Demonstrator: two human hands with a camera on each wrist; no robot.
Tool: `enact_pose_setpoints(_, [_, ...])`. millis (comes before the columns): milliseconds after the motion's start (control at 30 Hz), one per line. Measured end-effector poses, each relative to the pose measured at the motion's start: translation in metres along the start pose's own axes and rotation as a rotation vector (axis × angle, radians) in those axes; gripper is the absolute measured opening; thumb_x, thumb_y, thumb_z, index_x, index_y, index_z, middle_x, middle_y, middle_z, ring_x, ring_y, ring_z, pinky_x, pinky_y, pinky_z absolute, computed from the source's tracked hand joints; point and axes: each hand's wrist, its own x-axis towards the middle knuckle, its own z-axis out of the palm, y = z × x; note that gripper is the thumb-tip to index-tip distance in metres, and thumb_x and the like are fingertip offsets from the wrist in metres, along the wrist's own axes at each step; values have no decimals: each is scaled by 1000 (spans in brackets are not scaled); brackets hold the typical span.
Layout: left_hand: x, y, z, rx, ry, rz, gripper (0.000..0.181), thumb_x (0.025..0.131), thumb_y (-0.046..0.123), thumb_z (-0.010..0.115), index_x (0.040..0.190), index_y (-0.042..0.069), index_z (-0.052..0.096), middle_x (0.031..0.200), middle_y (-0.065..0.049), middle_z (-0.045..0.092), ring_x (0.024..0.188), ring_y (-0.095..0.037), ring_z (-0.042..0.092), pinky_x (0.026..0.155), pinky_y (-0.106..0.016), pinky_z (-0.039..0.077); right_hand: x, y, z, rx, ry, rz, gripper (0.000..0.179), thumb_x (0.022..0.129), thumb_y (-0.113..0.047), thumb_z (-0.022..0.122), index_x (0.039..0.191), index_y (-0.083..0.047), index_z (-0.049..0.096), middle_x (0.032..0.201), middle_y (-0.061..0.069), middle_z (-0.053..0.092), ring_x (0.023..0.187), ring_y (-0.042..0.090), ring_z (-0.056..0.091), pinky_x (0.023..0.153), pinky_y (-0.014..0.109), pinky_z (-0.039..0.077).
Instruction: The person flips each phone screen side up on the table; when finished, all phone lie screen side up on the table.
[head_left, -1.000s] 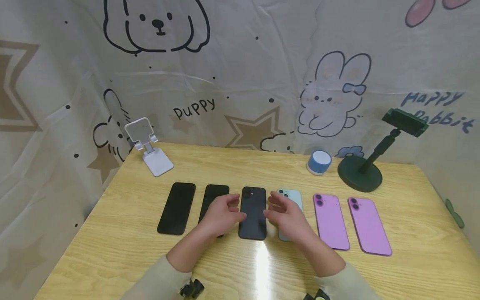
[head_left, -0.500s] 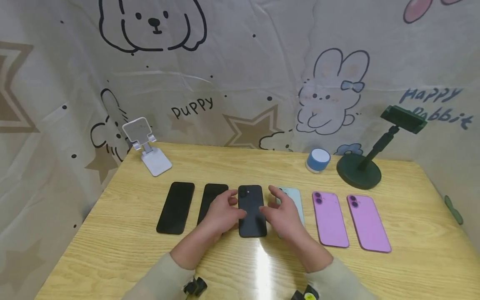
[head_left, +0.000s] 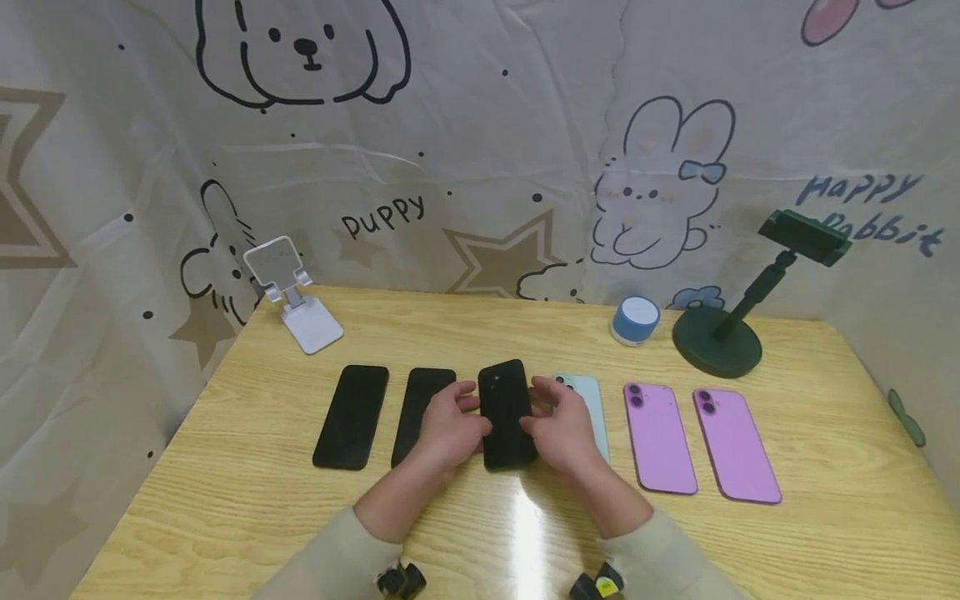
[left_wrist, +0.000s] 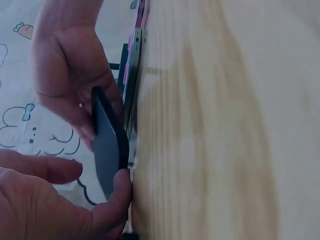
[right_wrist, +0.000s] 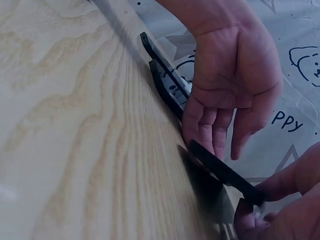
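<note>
A black smartphone (head_left: 506,421) with its camera side up is held between both hands in mid-table, tilted, its far end raised. My left hand (head_left: 452,427) grips its left long edge, and my right hand (head_left: 562,427) grips the right one. In the right wrist view the phone (right_wrist: 225,172) shows edge-on above the wood, with a dark shadow under it. The left wrist view has fingers at both sides of the phone (left_wrist: 107,145). A second black phone (head_left: 427,396) lies partly behind the left hand, and a pale green phone (head_left: 592,400) partly behind the right.
Another black phone (head_left: 351,417) lies at the row's left end. Two purple phones (head_left: 660,442) lie to the right. Behind stand a white phone stand (head_left: 311,321), a blue-and-white round container (head_left: 636,321) and a dark green stand (head_left: 720,342). A printed cloth (head_left: 480,125) hangs behind the table.
Both hands have closed in on the middle black phone, which lay flat before. It is now lifted and tilted, turned slightly anticlockwise. The other phones have stayed where they were.
</note>
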Motion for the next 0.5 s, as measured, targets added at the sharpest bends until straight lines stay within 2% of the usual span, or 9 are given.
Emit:
enact_pose_setpoints(200, [-2, -2, 3, -90, 14, -5, 70, 79, -14, 57, 146, -2, 43, 133, -21, 53, 95, -28, 60, 63, -37, 54, 0, 4, -4, 56, 4, 7, 50, 87, 11, 65, 136, 7, 55, 115, 26, 66, 105, 35, 65, 83, 40, 56])
enact_pose_setpoints(367, [-3, -2, 3, -126, 22, 4, 60, 82, -15, 59, 141, -4, 50, 126, -19, 57, 92, -27, 61, 66, -36, 55, -1, 6, -12, 107, 12, 43, 48, 87, 7, 67, 134, 1, 60, 115, 20, 67, 101, 29, 66, 80, 36, 56])
enact_pose_setpoints(500, [-1, -2, 1, -179, 16, -3, 49, 85, -15, 62, 133, -5, 56, 117, -18, 59, 86, -23, 61, 67, -34, 54, -2, 6, -18, 128, -14, 67, 51, 87, 8, 67, 136, -4, 60, 119, 18, 65, 94, 26, 67, 72, 35, 58])
